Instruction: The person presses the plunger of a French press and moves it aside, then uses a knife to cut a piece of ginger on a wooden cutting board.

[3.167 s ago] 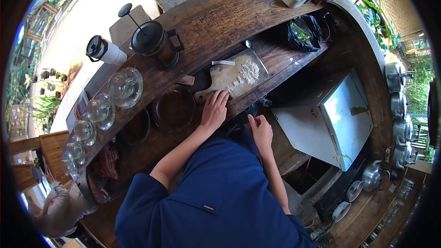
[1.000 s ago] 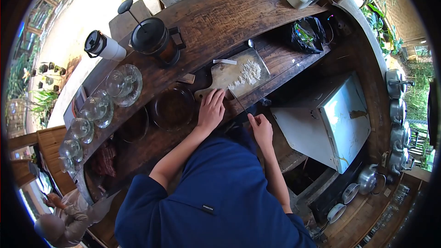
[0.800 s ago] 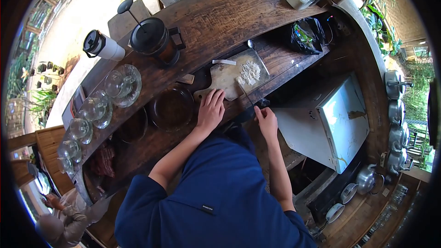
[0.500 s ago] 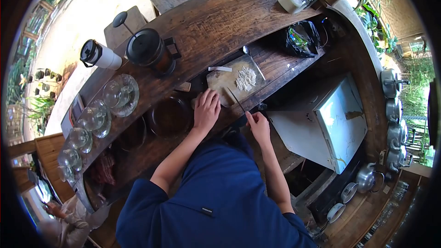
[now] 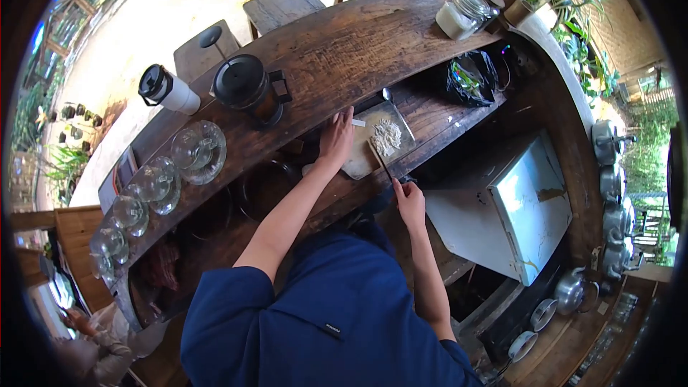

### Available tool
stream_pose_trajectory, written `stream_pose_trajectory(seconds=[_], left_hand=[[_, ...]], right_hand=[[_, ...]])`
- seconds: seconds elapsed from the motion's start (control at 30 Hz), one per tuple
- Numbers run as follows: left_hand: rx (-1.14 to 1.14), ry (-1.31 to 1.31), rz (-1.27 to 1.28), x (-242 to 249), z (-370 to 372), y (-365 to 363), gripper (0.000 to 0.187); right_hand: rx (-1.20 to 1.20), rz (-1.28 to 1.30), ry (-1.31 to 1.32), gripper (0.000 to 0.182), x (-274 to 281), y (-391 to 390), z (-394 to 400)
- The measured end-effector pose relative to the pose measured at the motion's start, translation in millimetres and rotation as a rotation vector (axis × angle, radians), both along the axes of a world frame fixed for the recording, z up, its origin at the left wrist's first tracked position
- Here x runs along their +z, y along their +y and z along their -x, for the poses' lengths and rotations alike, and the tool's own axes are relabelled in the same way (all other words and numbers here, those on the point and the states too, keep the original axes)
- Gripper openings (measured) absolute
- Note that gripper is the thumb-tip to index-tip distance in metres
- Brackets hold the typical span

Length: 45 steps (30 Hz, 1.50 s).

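The white strip [image 5: 358,122] lies at the far left of the cutting board [image 5: 357,165], long axis running left to right, at the fingertips of the nearer left hand [image 5: 337,140]; whether they pinch it cannot be told. The right hand [image 5: 411,203] is clamped on the knife [image 5: 381,160], blade slanting far-left over the board, beside the chopped pile [image 5: 388,137]; a spoon [image 5: 387,94] lies beyond.
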<state>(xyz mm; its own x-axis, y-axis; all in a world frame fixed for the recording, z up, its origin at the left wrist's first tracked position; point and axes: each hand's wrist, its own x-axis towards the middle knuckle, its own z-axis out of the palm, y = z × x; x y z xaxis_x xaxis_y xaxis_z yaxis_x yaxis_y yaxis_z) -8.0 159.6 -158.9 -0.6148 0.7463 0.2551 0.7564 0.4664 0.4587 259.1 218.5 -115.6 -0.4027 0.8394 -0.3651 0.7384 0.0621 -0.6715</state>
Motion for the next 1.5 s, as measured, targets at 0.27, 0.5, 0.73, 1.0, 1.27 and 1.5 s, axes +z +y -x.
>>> stream_pose_trajectory(seconds=[0.27,0.5,0.73,1.0,1.27,1.5], left_hand=[[-0.027,0.178,-0.077,-5.4,-1.3,-6.2,0.021],[-0.007,-0.123,-0.251,29.4,-37.7,-46.9,0.016],[-0.120,-0.633,-0.229,10.1,-68.4,-67.8,0.020],[-0.135,-0.063,-0.135,25.3,-62.6,-60.0,0.025],[-0.254,-0.071,-0.040,13.4,-79.1,-60.5,0.026],[-0.291,0.004,-0.015,11.0,-85.5,-60.3,0.030]], right_hand=[[-0.020,0.076,0.226,0.045,-11.9,-21.5,-15.1],[-0.045,0.038,0.235,0.048,-14.2,-29.8,-32.6],[-0.036,0.079,0.232,0.048,-11.3,-34.1,-29.5],[-0.046,0.031,0.156,0.048,2.4,-38.6,-25.3],[-0.043,-0.044,0.038,0.049,17.3,-44.9,-22.5],[-0.021,-0.120,-0.051,0.049,27.0,-46.4,-22.4]])
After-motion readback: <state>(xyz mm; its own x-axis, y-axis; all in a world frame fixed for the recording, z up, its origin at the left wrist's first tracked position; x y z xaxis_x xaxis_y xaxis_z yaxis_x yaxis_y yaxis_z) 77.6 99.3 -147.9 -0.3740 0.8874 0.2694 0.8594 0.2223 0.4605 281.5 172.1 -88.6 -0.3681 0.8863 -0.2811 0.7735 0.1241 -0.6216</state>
